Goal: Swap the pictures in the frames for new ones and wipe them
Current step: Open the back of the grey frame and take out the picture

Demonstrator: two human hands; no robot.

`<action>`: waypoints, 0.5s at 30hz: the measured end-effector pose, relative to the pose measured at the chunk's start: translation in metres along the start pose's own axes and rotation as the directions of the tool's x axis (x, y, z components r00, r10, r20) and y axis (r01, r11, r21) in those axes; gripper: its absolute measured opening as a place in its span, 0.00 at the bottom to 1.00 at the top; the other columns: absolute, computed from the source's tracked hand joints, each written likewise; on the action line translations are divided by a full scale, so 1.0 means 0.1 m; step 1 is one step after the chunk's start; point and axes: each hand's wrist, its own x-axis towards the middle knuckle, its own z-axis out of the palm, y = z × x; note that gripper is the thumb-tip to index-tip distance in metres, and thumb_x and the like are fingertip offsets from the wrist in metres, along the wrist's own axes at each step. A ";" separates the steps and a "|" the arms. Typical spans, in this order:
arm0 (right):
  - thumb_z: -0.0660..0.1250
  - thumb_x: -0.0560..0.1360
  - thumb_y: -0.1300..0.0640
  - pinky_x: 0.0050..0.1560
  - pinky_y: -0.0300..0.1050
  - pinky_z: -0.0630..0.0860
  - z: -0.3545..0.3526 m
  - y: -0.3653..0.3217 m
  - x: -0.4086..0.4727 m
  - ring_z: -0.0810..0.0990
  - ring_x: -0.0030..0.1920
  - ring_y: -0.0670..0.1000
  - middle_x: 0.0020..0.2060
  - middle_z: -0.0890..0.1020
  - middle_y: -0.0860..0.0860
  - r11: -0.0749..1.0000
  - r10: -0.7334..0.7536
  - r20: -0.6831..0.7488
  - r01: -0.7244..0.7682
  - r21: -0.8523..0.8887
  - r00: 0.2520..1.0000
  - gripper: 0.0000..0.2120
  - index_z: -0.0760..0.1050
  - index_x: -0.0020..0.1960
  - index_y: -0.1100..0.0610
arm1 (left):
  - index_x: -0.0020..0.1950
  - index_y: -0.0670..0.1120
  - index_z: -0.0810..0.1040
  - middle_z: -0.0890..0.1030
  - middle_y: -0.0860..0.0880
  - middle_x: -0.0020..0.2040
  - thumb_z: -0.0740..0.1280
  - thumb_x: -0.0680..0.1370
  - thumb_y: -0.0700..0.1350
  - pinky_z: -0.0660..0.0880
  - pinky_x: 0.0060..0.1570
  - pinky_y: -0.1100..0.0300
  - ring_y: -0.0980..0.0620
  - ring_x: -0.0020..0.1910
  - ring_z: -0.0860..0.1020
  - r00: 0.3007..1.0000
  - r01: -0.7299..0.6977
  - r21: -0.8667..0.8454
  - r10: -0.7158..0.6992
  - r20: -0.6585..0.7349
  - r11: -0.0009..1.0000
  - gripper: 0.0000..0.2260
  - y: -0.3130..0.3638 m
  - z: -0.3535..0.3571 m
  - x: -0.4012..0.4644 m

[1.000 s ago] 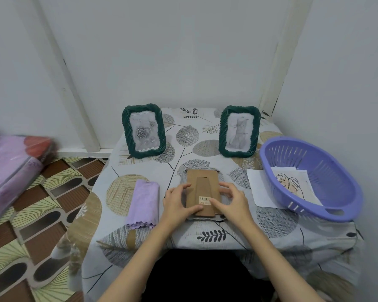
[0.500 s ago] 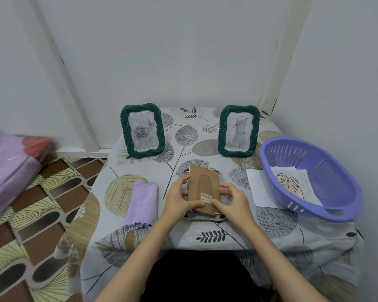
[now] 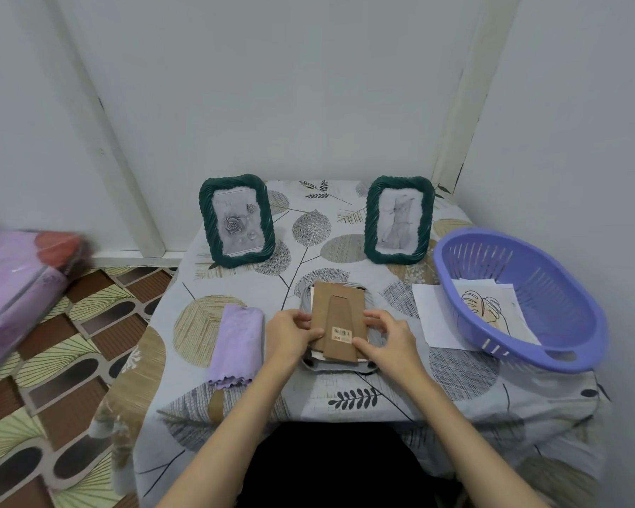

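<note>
Two hands held the brown backing board (image 3: pixel 338 317) over a grey frame (image 3: pixel 340 364) lying face down at table (image 3: pixel 455 390) centre: left hand (image 3: pixel 290 333) pinching its 9 o'clock edge, right hand (image 3: pixel 391 339) its 3 o'clock edge. Green frames stood upright at 11 (image 3: pixel 235 221) and 1 o'clock (image 3: pixel 399 220); a folded lilac cloth (image 3: pixel 237 344) lay at 9; a purple basket (image 3: pixel 517 298) with a picture (image 3: pixel 492 313) sat at 3.

Head view, downward (close) over table (image 3: pixel 455 394)
</note>
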 end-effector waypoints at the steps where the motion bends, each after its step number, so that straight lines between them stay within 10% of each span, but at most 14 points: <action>1: 0.76 0.64 0.53 0.63 0.56 0.69 0.00 -0.01 0.00 0.75 0.59 0.51 0.44 0.77 0.41 1.000 -0.003 0.000 0.003 -0.002 1.000 0.23 0.69 0.52 0.38 | 0.52 0.38 0.80 0.79 0.47 0.42 0.74 0.69 0.37 0.69 0.27 0.77 0.58 0.33 0.73 1.000 -0.010 0.021 0.010 -0.009 1.000 0.14 0.01 0.00 -0.01; 15: 0.75 0.65 0.49 0.63 0.53 0.70 -0.03 -0.03 -0.05 0.74 0.59 0.48 0.44 0.76 0.38 0.999 -0.006 -0.002 0.006 0.052 1.000 0.21 0.70 0.52 0.37 | 0.46 0.40 0.75 0.76 0.48 0.32 0.72 0.70 0.34 0.74 0.27 0.68 0.57 0.24 0.74 0.992 0.103 -0.082 -0.096 0.082 0.991 0.09 0.04 -0.05 0.03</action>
